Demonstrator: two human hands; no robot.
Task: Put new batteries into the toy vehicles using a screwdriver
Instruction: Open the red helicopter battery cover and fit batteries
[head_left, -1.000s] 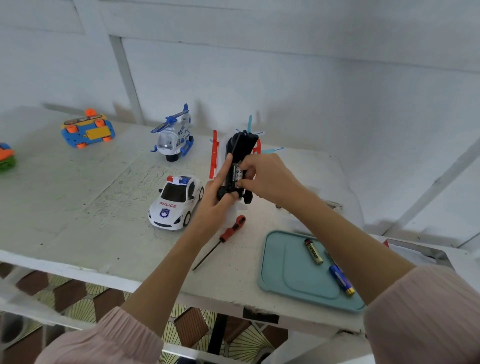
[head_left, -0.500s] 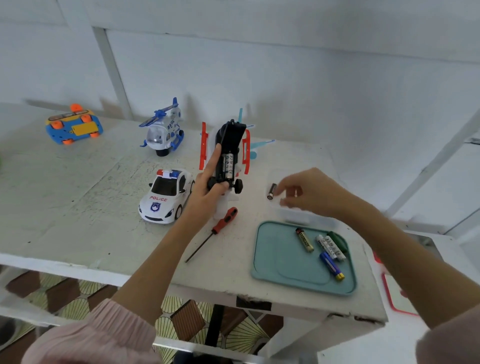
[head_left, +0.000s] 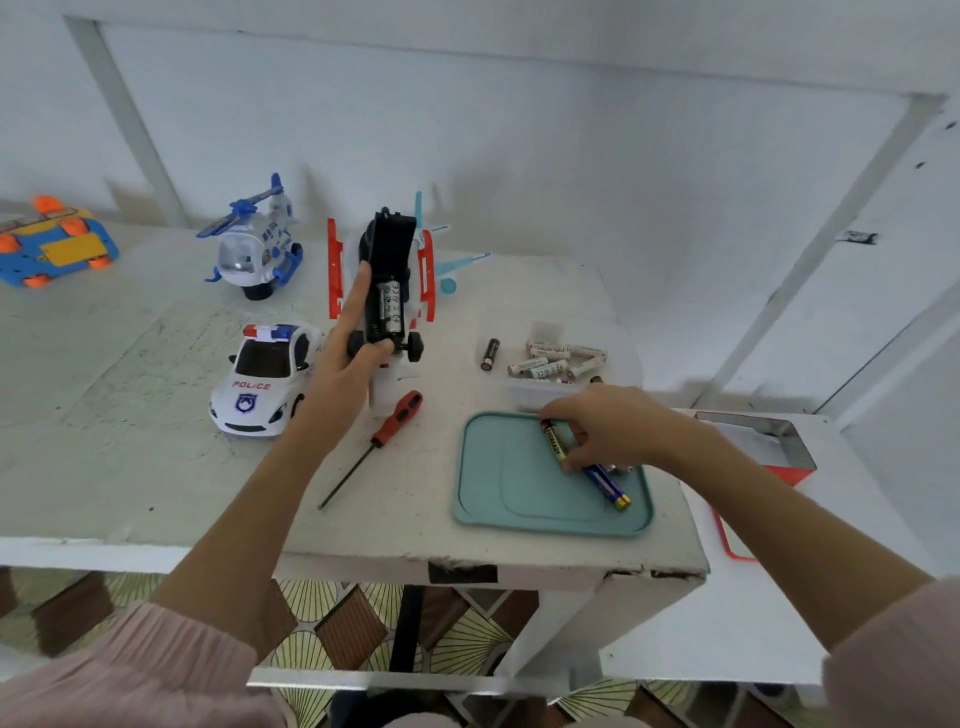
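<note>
The left hand (head_left: 345, 358) grips a black toy vehicle (head_left: 388, 270) held upright above the worktop (head_left: 130, 441), underside toward the camera; thumb and fingers are curled round its lower end by the wheels. The battery compartment is open and one battery (head_left: 389, 312) sits inside it. Red side rails and a pale blue propeller show behind the toy.

The right hand (head_left: 618, 426) is down over the teal tray (head_left: 498, 499) at 4 o'clock from the held toy. Its fingers (head_left: 569, 462) pinch a black-and-gold battery (head_left: 553, 444), which lies on or just above the tray; contact with the tray surface cannot be determined. A blue battery (head_left: 608, 486) lies in the tray just beside it, partly under the hand.

A red-handled screwdriver (head_left: 382, 439) lies flat on the worktop between the two forearms, at 6 o'clock from the held toy, handle toward the toy, tip toward the near edge.

At 12 o'clock from the tray, a clear container (head_left: 524, 395) holds several white batteries (head_left: 545, 364). A single black battery (head_left: 490, 354) lies at its left side; whether inside it cannot be told.

A white police car (head_left: 262, 384) stands at 9 o'clock from the left hand. A blue-and-white helicopter (head_left: 257, 249) stands at 12 o'clock from the car. A blue, yellow and orange toy car (head_left: 52, 249) lies wheels-up at the far left.
</note>
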